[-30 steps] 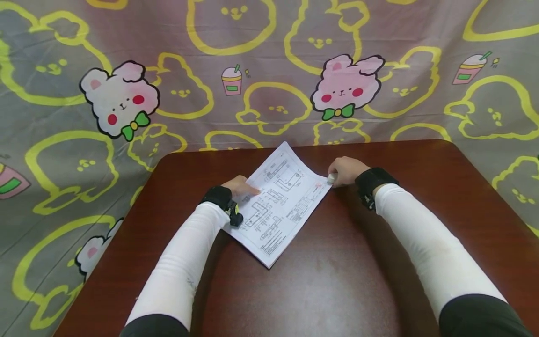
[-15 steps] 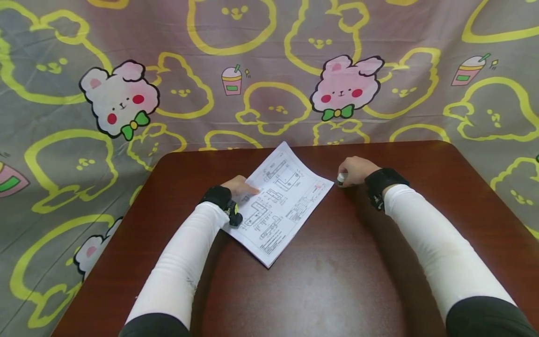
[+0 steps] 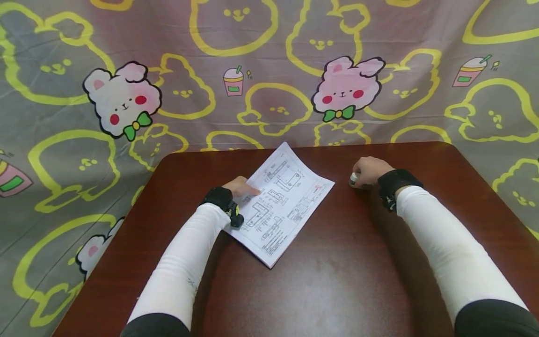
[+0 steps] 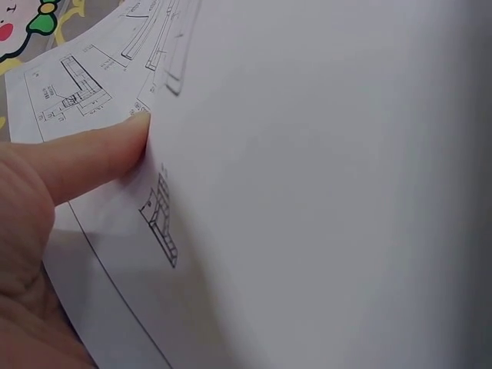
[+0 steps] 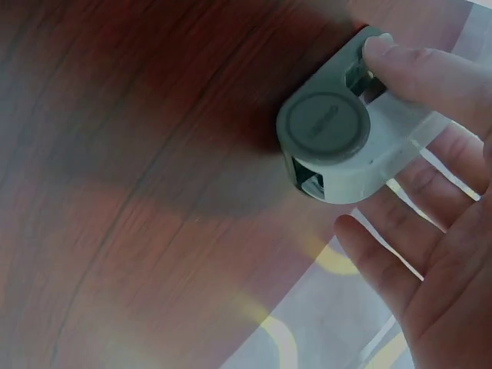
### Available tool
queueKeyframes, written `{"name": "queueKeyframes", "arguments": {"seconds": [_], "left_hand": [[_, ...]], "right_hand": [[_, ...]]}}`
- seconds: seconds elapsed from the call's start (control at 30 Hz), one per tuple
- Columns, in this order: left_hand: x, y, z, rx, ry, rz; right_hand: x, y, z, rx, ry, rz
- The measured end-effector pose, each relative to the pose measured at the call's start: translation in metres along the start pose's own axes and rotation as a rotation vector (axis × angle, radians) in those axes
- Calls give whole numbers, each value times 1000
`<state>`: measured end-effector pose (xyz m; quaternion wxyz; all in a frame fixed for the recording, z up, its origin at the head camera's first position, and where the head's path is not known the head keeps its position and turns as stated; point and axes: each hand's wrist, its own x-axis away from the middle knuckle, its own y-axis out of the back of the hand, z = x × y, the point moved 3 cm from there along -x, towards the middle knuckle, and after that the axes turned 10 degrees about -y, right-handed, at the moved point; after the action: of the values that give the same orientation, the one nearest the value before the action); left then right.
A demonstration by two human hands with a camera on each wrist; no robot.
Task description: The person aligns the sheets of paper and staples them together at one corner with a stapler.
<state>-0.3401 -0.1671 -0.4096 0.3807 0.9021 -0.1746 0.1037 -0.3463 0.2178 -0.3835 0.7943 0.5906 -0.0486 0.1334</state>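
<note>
My left hand grips the left edge of a thin stack of printed paper sheets with technical drawings. In the left wrist view the thumb presses on the top sheet, which bulges toward the camera; the fingers underneath are hidden. To the right, apart from the paper, my right hand holds a small grey-and-white stapler-like device. It has a round grey disc and a square slot in its end. The right thumb lies on its narrow end, and the fingers curl behind its pale side.
Both hands work over a dark reddish-brown wooden table with rounded far corners. Behind its far edge hangs a cartoon-printed cloth. Black camera straps wrap both wrists.
My right hand has moved rightward with the small device, away from the paper's right corner, which it touched a second ago. The left hand and the paper stay in place.
</note>
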Motion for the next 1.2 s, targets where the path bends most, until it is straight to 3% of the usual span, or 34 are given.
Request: {"name": "queueKeyframes", "arguments": {"seconds": [0.3,0.6,0.83,1.07,1.2], "left_hand": [[0,-2,-1,-7,-29,-21],[1,-4,-1,-13,-29,-58],[4,-6,4,61,-34,-58],[8,-5,4,137,-49,-95],[12,-6,0,191,-54,-131]], "right_hand": [[9,3,-24,-60,-83,-2],[13,3,-27,-46,-128,-2],[18,2,-12,5,-128,-39],[16,-9,12,-169,-90,-89],[11,-16,20,-163,-67,-171]]}}
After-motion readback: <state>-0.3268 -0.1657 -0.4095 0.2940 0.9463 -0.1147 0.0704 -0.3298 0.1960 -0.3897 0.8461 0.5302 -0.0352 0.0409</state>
